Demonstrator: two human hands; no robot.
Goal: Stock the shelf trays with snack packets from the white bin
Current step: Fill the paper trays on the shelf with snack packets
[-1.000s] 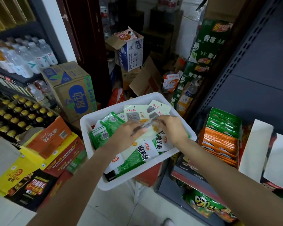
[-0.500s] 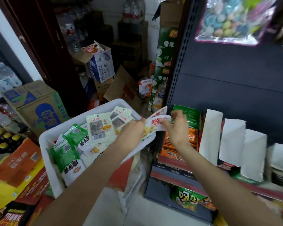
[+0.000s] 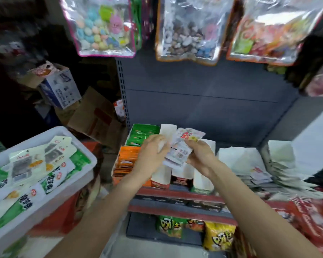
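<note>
overall: both hands were raised in front of the dark shelf, above a row of cardboard shelf trays.
materials: the snack packets were thin, glossy plastic film, flat and rectangular, white with red and yellow print; motion blur hid finer detail.
bin: the white bin was smooth plastic with rounded corners, at the left, heaped with flat green and white packets.
trays: tall white card dividers stood upright between them; orange packs and green packs filled the leftmost ones.
orientation: the held packets' long axis ran from lower left to upper right, the printed top end pointing up and away toward the shelf's back panel.
location: the packets hung in the air over the middle trays, well apart from the bin.
left hand: left hand was palm down, fingers bent over the packets' left edge, its grip grasping them.
right hand: right hand was knuckles up, thumb and fingers pinching the right edge, its grip grasping the same bundle.
arms: both forearms reached forward, converging.
</note>
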